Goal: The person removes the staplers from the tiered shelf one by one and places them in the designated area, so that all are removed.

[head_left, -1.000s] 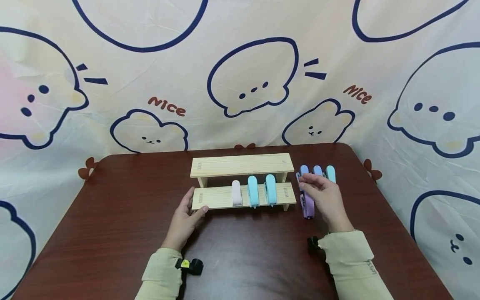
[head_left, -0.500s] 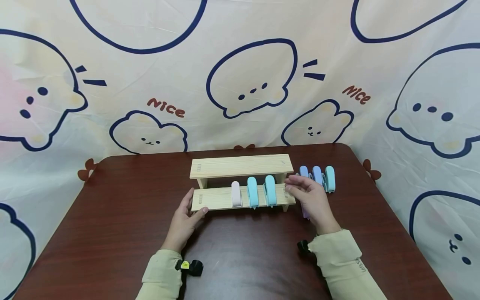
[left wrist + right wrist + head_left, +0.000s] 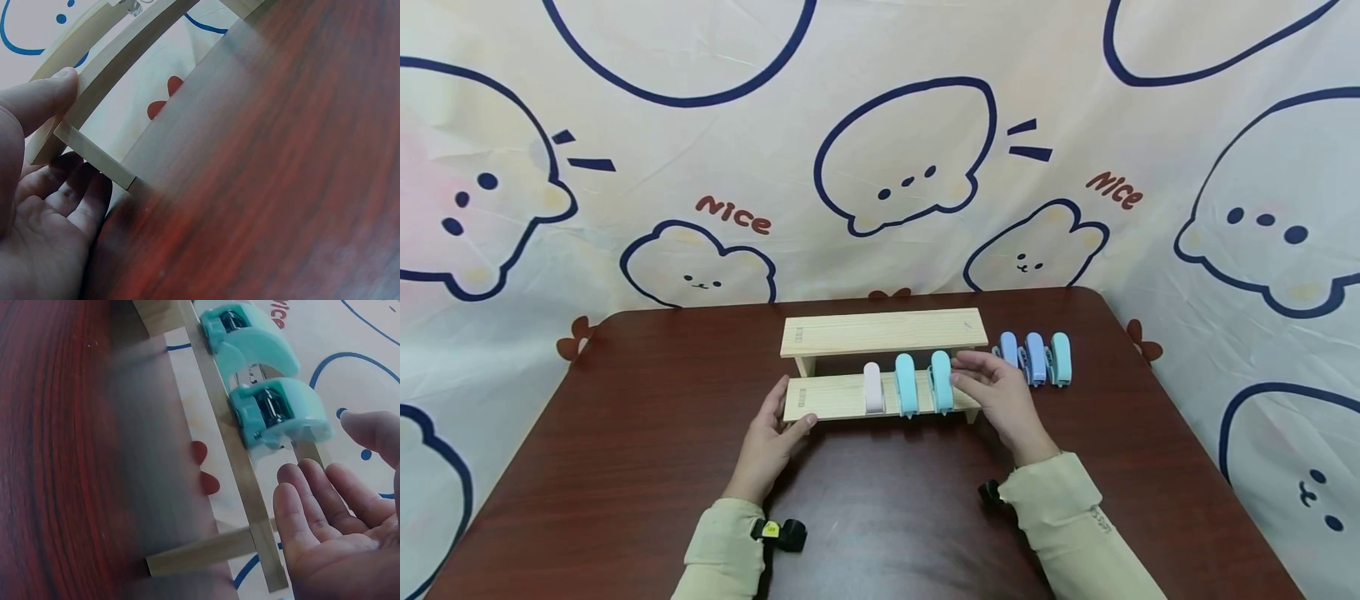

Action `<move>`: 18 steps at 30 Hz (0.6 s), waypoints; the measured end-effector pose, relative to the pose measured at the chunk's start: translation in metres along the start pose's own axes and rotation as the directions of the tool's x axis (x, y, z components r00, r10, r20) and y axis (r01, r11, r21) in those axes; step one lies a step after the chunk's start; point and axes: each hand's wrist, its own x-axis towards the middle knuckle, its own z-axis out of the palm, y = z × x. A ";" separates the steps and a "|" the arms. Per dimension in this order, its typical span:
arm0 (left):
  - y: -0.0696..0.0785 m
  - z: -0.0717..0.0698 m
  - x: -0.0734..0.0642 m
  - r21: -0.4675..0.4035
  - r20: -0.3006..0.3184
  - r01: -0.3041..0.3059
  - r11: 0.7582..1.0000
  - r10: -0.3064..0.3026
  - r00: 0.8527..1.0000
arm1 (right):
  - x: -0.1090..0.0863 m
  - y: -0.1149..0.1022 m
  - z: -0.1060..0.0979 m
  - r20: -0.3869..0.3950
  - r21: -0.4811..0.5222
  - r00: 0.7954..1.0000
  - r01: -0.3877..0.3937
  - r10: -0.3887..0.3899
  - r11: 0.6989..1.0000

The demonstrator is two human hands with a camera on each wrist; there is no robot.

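Note:
My left hand [image 3: 769, 442] grips the left end of the lower wooden shelf [image 3: 831, 398], thumb on top and fingers curled below, as the left wrist view shows. On that shelf stand a white clip [image 3: 873, 387] and two turquoise spring clips, the left one [image 3: 906, 385] and the right one [image 3: 941, 382]. Close beside the right turquoise clip, my right hand [image 3: 1003, 404] holds nothing. Its fingers are extended and its thumb [image 3: 369, 434] is apart from them in the right wrist view. This hand covers the shelf's right end.
Behind it rises the upper wooden shelf [image 3: 883, 331], bare on top. To the right on the brown table [image 3: 647, 433] lie a row of a periwinkle clip [image 3: 1008, 346], a blue clip [image 3: 1034, 358] and a teal clip [image 3: 1060, 358]. A patterned cloth [image 3: 887, 258] hangs behind the table.
My right hand has moved left from the loose clips to the right turquoise clip. The purple clip seen earlier is now hidden behind it. My left hand has stayed put.

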 end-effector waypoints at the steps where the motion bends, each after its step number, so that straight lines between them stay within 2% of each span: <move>1: 0.000 0.000 0.000 -0.001 0.000 -0.002 1.000 0.002 1.000 | 0.001 0.000 0.001 0.001 -0.011 1.000 -0.004 0.004 1.000; 12: 0.000 -0.001 0.000 -0.008 0.005 -0.010 1.000 0.010 1.000 | 0.007 -0.001 0.010 -0.017 -0.081 0.999 -0.028 0.027 0.996; 18: 0.000 -0.001 -0.001 -0.006 0.006 -0.006 1.000 0.006 1.000 | 0.007 -0.005 0.014 -0.024 -0.104 0.998 -0.068 0.066 0.992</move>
